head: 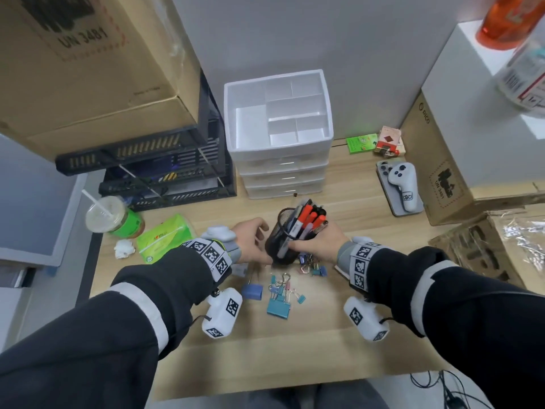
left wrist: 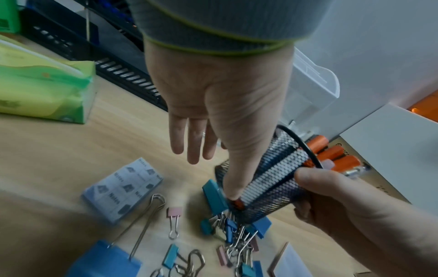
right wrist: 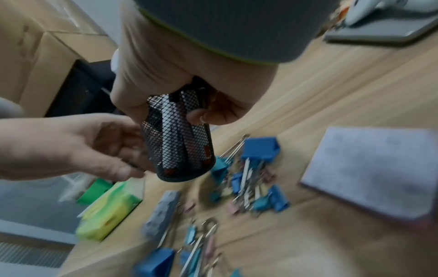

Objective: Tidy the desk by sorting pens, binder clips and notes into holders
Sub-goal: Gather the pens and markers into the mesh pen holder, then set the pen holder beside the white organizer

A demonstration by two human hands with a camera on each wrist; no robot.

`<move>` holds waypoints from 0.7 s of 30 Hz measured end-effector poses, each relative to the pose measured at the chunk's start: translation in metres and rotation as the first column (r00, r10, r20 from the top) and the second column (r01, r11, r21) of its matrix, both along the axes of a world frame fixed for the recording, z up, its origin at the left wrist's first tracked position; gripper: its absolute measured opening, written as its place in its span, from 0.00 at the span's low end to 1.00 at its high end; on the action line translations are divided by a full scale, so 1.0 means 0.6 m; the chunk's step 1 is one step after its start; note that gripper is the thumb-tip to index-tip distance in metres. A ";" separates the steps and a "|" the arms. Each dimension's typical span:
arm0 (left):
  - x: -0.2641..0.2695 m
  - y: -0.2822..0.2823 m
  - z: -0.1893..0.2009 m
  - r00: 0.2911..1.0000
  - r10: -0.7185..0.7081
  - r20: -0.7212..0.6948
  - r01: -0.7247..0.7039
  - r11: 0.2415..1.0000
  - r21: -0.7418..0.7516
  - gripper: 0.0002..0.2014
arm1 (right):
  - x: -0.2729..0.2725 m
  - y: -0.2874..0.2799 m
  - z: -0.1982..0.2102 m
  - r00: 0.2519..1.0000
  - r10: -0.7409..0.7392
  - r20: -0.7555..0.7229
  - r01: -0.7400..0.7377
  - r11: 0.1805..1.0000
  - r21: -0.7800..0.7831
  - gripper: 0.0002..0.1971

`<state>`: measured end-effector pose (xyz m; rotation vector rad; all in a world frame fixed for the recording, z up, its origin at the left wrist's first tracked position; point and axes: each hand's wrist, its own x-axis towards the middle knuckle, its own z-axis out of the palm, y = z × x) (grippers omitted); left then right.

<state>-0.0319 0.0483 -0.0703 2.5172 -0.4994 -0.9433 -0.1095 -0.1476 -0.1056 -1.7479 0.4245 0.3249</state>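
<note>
A black mesh pen holder point(head: 281, 240) point(left wrist: 272, 181) point(right wrist: 180, 142), tilted and packed with orange-capped pens point(head: 309, 216) point(left wrist: 331, 155), is gripped round its upper part by my right hand point(head: 312, 246) point(left wrist: 331, 196) point(right wrist: 170, 110). On its left side is my left hand point(head: 259, 233) point(left wrist: 211, 150), fingers straight and thumb pressing the mesh. Below it, several blue, teal and pink binder clips point(head: 280, 293) point(left wrist: 232, 234) point(right wrist: 251, 180) lie scattered on the desk. One note pad point(left wrist: 123, 189) lies left of the clips, another point(right wrist: 369, 172) right of them.
A white drawer unit with a compartment tray on top point(head: 277, 113) stands behind the holder. A green tissue pack point(head: 165, 237), a lidded drink cup point(head: 112, 216) and black crates point(head: 165, 172) are on the left. A phone with a controller point(head: 401, 187) and cardboard boxes point(head: 448, 178) are on the right.
</note>
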 end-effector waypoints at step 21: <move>0.109 -0.007 -0.044 0.985 0.147 -0.091 -0.112 0.945 0.308 0.14 | 0.180 -0.229 -0.014 0.932 -0.350 0.098 0.361 0.861 -0.358 0.35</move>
